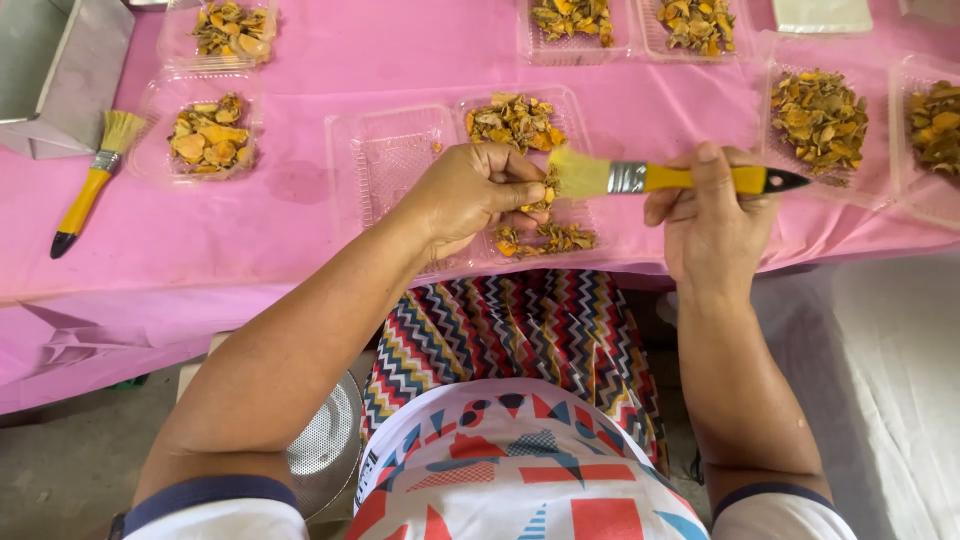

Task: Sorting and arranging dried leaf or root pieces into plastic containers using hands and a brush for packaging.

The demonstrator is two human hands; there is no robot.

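My left hand (475,190) is closed around a few dried orange-yellow slices, held over a clear plastic tray (575,215) with more slices (545,238) in it. My right hand (712,212) grips a yellow-handled paintbrush (665,178) lying level, its pale bristles pointing left and almost touching the slices in my left hand. A pile of slices (515,122) lies at the far end of the same tray. An empty clear tray (390,165) sits just left of it.
A pink cloth (300,240) covers the table. Several more clear trays of dried slices (212,135) (820,118) stand around. A second yellow brush (90,185) lies at the left, near a grey box (65,70). A metal strainer (325,445) sits below by my knee.
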